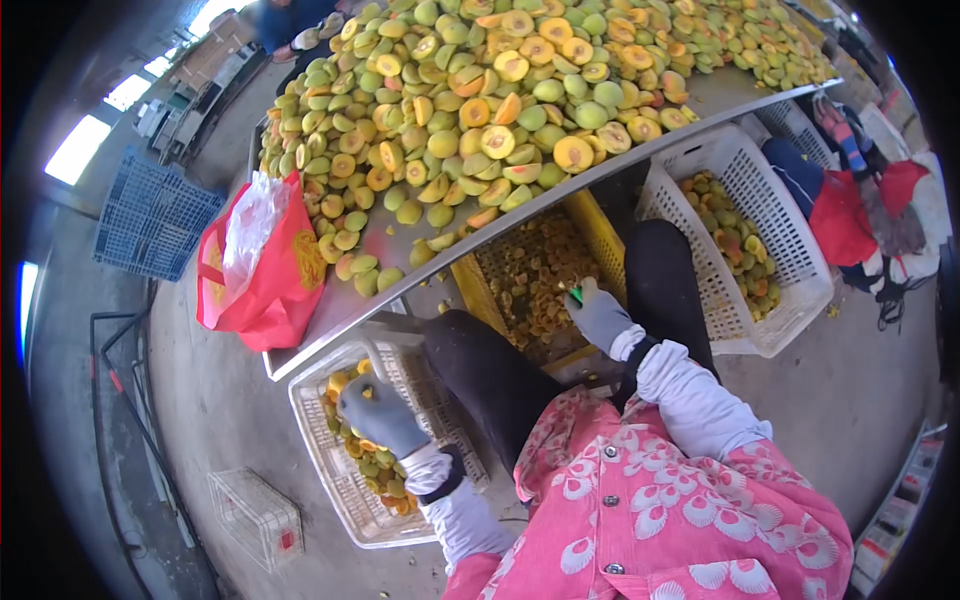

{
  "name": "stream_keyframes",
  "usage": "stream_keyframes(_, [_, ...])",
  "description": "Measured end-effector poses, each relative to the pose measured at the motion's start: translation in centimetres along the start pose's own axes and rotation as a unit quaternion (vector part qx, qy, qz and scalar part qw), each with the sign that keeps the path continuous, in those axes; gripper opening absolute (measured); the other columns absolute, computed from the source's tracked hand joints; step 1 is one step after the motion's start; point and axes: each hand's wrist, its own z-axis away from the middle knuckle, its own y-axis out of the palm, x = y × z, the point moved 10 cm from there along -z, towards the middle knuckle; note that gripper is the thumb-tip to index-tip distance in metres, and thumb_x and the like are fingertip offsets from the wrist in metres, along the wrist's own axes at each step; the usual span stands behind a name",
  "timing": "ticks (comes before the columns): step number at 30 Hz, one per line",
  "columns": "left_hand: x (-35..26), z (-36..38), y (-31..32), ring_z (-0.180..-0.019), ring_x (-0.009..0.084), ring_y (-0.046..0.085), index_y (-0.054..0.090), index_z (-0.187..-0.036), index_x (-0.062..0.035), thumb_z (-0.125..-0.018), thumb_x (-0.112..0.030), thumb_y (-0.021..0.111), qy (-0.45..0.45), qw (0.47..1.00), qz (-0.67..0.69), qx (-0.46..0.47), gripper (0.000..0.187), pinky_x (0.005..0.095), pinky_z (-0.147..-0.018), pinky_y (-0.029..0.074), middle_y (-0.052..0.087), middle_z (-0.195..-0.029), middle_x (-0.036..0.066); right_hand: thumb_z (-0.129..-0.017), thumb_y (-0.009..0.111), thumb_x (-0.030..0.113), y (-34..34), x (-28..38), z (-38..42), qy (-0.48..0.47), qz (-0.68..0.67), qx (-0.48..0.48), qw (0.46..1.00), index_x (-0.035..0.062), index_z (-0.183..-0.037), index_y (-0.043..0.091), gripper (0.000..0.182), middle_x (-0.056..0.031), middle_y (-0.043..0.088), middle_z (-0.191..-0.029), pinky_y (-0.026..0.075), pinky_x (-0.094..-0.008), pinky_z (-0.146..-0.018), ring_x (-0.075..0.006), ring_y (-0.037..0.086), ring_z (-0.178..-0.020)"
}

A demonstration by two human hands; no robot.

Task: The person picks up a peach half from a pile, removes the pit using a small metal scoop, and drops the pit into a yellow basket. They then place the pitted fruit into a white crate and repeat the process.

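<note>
Reaching down at seven o'clock, the grey-gloved left hand [380, 412] curls around a yellow halved peach over the white plastic lattice crate [330, 478], while the grey-gloved right hand [598, 315], at two o'clock from it, pinches a small green tool above the yellow slatted crate [600, 238].

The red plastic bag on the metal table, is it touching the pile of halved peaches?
Touching. The head view shows the red plastic bag lying on the metal table with its right side against peach halves.
</note>
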Motion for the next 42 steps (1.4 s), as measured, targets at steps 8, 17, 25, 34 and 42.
stream_keyframes(8, [-9.0, -8.2, 16.1, -0.098, 0.034, 0.065, 0.064, -0.119, -0.008, -0.088, -0.015, 0.064, 0.116, 0.955, 0.2, 0.187, 0.032, 0.0435, -0.083, 0.051, 0.067, -0.105, 0.019, -0.094, 0.06, 0.033, 0.2, 3.5, 1.8, -0.027, -0.078, 0.097, 0.992, 0.003, -0.11, 0.056, 0.035, -0.0252, 0.067, -0.091, 0.05, -0.0467, -0.075, -0.0428, 0.065, -0.088])
stream_keyframes(17, [-13.5, -11.1, 31.3, -0.109, 0.0375, 0.062, 0.057, -0.129, -0.011, -0.086, -0.025, 0.068, 0.215, 0.918, -0.074, 0.325, 0.046, 0.0431, -0.091, 0.052, 0.066, -0.112, 0.019, -0.095, 0.059, 0.032, -3.7, 2.4, 2.4, -0.009, -0.067, 0.065, 0.996, 0.0025, -0.111, 0.051, 0.034, -0.0255, 0.066, -0.088, 0.05, -0.0488, -0.073, -0.0461, 0.064, -0.087])
stream_keyframes(25, [-19.0, -3.3, 10.3, -0.074, 0.0086, 0.059, 0.058, -0.122, -0.0022, -0.105, -0.028, 0.04, 0.094, 0.768, 0.55, 0.315, 0.036, 0.0191, -0.057, 0.045, 0.064, -0.092, 0.007, -0.097, 0.06, 0.031, -5.4, 16.7, 2.7, -0.125, -0.203, 0.052, 0.97, 0.0041, -0.1, 0.059, 0.027, -0.0168, 0.061, -0.068, 0.047, -0.0425, -0.054, -0.0325, 0.062, -0.059])
stream_keyframes(34, [-17.4, 3.4, 4.6, -0.075, 0.0175, 0.062, 0.06, -0.11, 0.0039, -0.106, -0.047, 0.027, -0.154, 0.604, 0.725, 0.295, 0.061, 0.0276, -0.069, 0.052, 0.065, -0.083, 0.012, -0.096, 0.058, 0.036, -6.6, 20.6, 9.5, -0.241, -0.137, -0.061, 0.959, 0.0002, -0.105, 0.06, 0.037, -0.0253, 0.063, -0.071, 0.05, -0.0506, -0.061, -0.0446, 0.064, -0.07])
stream_keyframes(42, [-17.2, 4.4, -0.3, -0.064, 0.0151, 0.059, 0.06, -0.101, 0.0036, -0.107, -0.042, 0.031, -0.179, 0.628, 0.726, 0.216, 0.054, 0.0261, -0.063, 0.049, 0.062, -0.072, 0.008, -0.098, 0.055, 0.032, -8.1, 21.5, 13.9, -0.262, -0.165, -0.128, 0.942, -0.0011, -0.112, 0.058, 0.037, -0.0274, 0.064, -0.077, 0.05, -0.0511, -0.065, -0.0462, 0.064, -0.075])
